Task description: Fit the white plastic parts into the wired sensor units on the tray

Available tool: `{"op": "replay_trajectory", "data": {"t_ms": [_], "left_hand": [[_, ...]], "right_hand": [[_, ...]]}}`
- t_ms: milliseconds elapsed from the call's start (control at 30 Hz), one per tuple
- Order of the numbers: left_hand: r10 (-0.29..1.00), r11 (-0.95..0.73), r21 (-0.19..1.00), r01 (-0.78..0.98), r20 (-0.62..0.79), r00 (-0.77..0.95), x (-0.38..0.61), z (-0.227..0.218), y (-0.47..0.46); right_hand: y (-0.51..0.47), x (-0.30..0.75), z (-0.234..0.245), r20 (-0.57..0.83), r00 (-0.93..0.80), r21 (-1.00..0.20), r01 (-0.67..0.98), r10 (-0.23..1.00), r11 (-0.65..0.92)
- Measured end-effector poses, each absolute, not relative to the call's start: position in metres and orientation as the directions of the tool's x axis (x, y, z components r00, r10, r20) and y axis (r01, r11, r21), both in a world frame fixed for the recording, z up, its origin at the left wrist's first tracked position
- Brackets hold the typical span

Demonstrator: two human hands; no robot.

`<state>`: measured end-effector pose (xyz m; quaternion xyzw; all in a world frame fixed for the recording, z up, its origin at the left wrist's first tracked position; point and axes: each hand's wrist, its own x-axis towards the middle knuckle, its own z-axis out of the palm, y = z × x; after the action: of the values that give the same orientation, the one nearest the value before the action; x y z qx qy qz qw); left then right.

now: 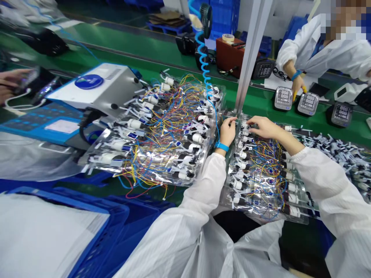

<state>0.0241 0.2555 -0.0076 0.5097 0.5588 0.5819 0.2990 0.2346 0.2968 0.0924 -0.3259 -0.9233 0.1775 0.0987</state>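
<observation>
Wired white components (242,155) under right hand (265,127), grip open; left hand (227,132), grip unclear

Both arms reach forward and down from white sleeves, the left sleeve (199,193) and right sleeve (327,185) angling inward. The left hand (227,131) stands upright, its fingers (231,121) bunched, with a blue wristband (222,146) on the wrist. The right hand (263,127) lies flatter, its fingers (249,123) reaching left and down. The hands are near each other, not touching.
</observation>
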Motion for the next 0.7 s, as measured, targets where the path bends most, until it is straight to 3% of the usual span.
{"op": "replay_trajectory", "data": {"t_ms": [133, 267, 400, 500, 700], "left_hand": [[0.898, -0.142, 0.971, 0.193, 0.209, -0.388, 0.019, -0.016, 0.259], [0.899, -0.163, 0.965, 0.206, 0.231, -0.372, 0.018, -0.017, 0.257], [0.920, -0.190, 0.916, 0.354, 0.293, -0.262, 0.015, -0.013, 0.254], [0.949, -0.127, 0.878, 0.461, 0.243, -0.203, 0.014, -0.012, 0.253], [0.961, -0.010, 0.858, 0.514, 0.150, -0.231, 0.021, -0.009, 0.264]], "right_hand": [[0.297, 0.222, 0.083, 0.121, -0.676, -0.401, 0.636, 0.727, 0.659], [0.300, 0.210, 0.080, 0.077, -0.666, -0.358, 0.677, 0.742, 0.644], [0.305, 0.205, 0.080, 0.048, -0.640, -0.326, 0.716, 0.767, 0.618], [0.309, 0.207, 0.084, 0.020, -0.634, -0.334, 0.724, 0.773, 0.603], [0.311, 0.218, 0.093, 0.084, -0.450, -0.526, 0.738, 0.889, 0.423]]}}
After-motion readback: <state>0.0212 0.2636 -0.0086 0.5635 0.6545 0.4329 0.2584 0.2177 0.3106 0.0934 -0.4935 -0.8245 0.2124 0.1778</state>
